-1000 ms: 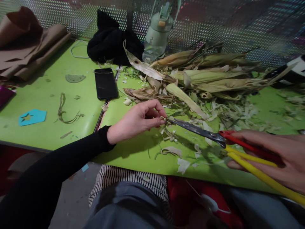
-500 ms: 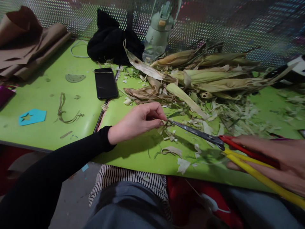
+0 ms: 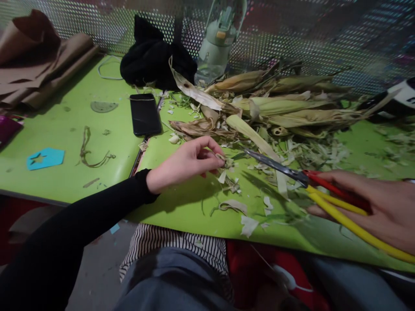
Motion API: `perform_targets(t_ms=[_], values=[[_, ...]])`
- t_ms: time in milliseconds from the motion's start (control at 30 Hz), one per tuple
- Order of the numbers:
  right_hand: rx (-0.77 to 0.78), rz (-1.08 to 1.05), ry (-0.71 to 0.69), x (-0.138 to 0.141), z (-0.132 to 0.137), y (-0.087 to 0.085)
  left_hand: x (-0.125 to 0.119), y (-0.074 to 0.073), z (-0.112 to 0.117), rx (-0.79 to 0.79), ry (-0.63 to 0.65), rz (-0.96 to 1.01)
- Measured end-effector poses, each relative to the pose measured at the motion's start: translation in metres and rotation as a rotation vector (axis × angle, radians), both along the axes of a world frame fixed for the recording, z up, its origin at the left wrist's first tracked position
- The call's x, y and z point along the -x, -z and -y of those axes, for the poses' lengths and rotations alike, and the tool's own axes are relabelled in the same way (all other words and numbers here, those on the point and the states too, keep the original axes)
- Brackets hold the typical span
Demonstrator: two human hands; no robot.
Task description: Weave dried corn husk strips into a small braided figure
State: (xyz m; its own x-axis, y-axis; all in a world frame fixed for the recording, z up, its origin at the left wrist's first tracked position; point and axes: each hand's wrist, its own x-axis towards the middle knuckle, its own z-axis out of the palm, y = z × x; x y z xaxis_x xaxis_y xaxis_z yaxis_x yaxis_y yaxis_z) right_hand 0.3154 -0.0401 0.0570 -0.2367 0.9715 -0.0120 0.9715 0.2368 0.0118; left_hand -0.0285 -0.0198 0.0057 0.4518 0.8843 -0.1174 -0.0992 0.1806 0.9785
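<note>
My left hand [image 3: 186, 163], in a black sleeve, pinches a small scrap of dry corn husk [image 3: 227, 162] over the green table [image 3: 97, 147]. My right hand [image 3: 372, 207] grips long scissors [image 3: 292, 172] with one red and one yellow handle. The blades point left toward the scrap, their tip a little to its right and apart from it. Cut husk bits [image 3: 249, 224] lie under and around both hands.
A pile of unhusked corn cobs [image 3: 292, 103] lies at the back right. A black phone [image 3: 145, 114], a black cloth [image 3: 152, 60], a pale green bottle [image 3: 217, 39], brown paper [image 3: 35, 56] and a blue star stencil [image 3: 45, 157] lie to the left and rear. Perforated mesh bounds the back.
The scissors have pulled back to the right and lifted slightly; their tip, which touched the scrap at my left fingers, now stands apart. My left hand has barely shifted.
</note>
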Motion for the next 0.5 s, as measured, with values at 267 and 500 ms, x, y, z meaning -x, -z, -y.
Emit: perform_targets(t_ms=[267,500], values=[[-0.122,-0.021,-0.206,0.029,-0.020,0.025,-0.007,0.001,-0.003,0.320,-0.182,0.346],[0.033,-0.812,-0.071,0.104,-0.020,0.038,-0.016,0.011,-0.003,0.250,-0.275,0.430]])
